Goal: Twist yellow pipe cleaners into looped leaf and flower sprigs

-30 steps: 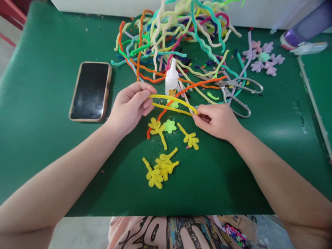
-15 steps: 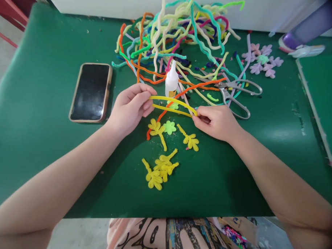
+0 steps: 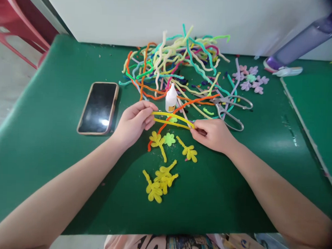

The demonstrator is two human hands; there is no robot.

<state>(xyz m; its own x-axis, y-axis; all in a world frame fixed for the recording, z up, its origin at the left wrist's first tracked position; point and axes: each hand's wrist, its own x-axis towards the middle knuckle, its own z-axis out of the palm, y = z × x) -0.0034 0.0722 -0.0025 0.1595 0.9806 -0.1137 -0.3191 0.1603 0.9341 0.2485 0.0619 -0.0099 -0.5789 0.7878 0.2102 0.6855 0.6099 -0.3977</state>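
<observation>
Between my two hands a yellow pipe cleaner (image 3: 175,115) is held doubled in a long, narrow loop above the table. My left hand (image 3: 135,121) pinches its left end; my right hand (image 3: 213,135) pinches the bend at the right. Below them lie yellow pipe-cleaner leaf shapes: one at the left (image 3: 156,139), one at the right (image 3: 190,153), and an overlapping cluster (image 3: 160,182) nearer me. A light green pipe-cleaner flower (image 3: 170,139) sits between the upper two. An orange pipe cleaner (image 3: 195,101) passes behind the loop.
Behind my hands stands a white glue bottle (image 3: 171,99), before a tangled heap of coloured pipe cleaners (image 3: 170,59). Scissors (image 3: 229,105) lie at the right, near a purple and pink flower piece (image 3: 257,86) and a purple bottle (image 3: 299,45). A phone (image 3: 98,107) rests at the left.
The camera view has tilted up, so everything sits lower in the picture. Both hands keep their hold on the yellow pipe cleaner, whose loop looks slightly narrower.
</observation>
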